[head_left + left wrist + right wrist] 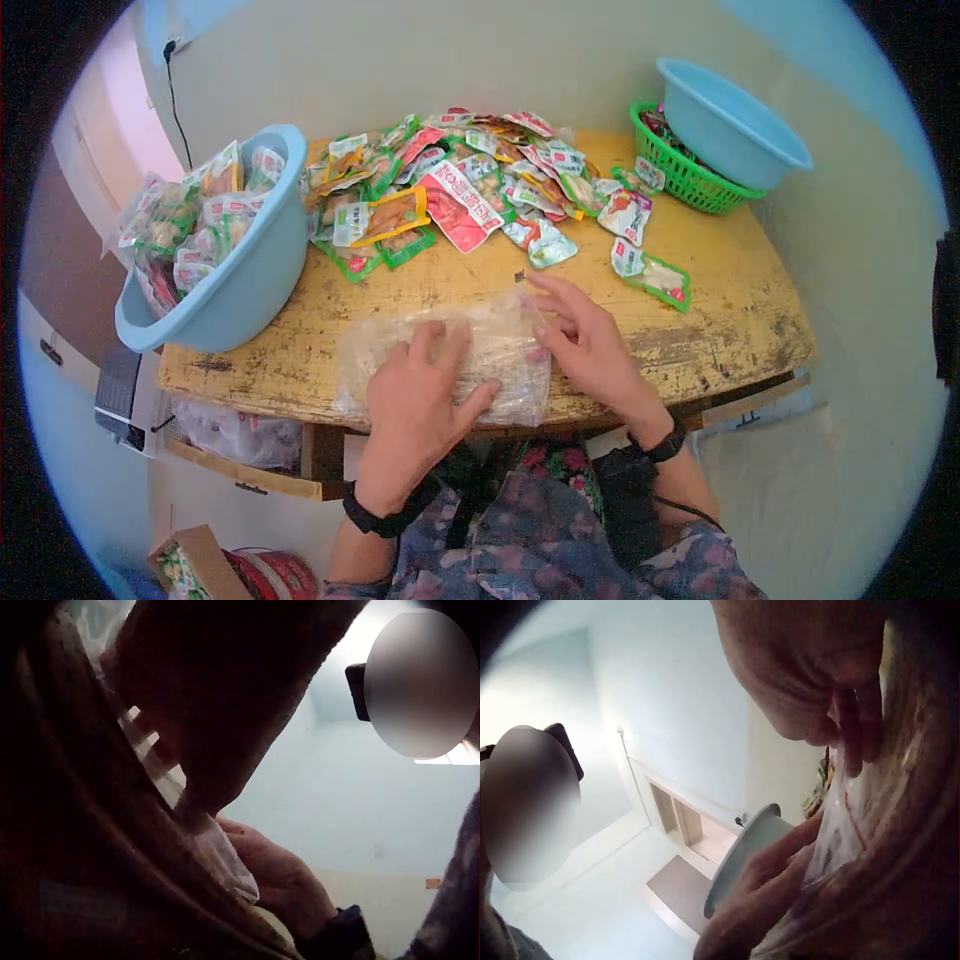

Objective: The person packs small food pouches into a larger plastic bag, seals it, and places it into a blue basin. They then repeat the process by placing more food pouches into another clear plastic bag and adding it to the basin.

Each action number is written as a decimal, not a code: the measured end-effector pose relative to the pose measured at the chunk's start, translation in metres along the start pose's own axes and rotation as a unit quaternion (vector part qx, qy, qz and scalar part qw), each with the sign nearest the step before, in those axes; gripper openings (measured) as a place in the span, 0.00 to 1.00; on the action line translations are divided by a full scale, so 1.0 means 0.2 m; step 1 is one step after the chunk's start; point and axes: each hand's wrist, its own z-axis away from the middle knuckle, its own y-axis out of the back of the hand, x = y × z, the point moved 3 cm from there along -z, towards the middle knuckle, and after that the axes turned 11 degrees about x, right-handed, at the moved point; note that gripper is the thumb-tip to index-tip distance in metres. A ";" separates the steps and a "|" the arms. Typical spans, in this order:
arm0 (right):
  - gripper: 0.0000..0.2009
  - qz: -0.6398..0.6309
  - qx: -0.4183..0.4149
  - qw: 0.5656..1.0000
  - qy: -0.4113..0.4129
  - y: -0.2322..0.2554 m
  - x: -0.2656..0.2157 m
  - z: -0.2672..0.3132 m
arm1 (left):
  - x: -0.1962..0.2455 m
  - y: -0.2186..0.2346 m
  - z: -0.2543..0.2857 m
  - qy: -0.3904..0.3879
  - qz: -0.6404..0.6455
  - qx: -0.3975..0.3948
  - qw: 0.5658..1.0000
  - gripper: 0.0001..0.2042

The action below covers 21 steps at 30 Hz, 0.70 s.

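A clear plastic bag (pixel 510 345) lies flat on the wooden table near its front edge. My left hand (pixel 415 385) rests on the bag's left half, fingers spread and thumb out to the side. At the bag's right edge, my right hand (pixel 590 350) pinches the film between thumb and fingers. The right wrist view shows the plastic (pixel 840 832) drawn up in a peak to those fingers. Beyond the bag spreads a heap of sealed food packets (pixel 460 200), and one green-edged packet (pixel 655 278) lies apart at the right.
A blue basin (pixel 275 240) full of packets stands at the table's left. At the back right, another blue basin (pixel 735 120) sits tilted on a green basket (pixel 690 180). Below the front edge, an open drawer (pixel 245 475) holds plastic bags. A cardboard box (pixel 205 560) stands on the floor.
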 end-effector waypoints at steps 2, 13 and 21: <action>0.25 0.142 -0.054 0.987 0.049 0.07 -0.06 -0.04 | 0.00 0.01 0.00 0.019 -0.006 0.019 1.000 0.31; 0.12 0.373 0.054 0.899 0.224 0.29 -0.08 -0.69 | -0.03 -0.11 0.05 -0.031 0.178 0.110 0.977 0.18; 0.23 0.526 0.038 0.807 0.265 0.12 0.12 -0.95 | -0.03 -0.08 0.04 -0.041 0.193 0.119 0.973 0.15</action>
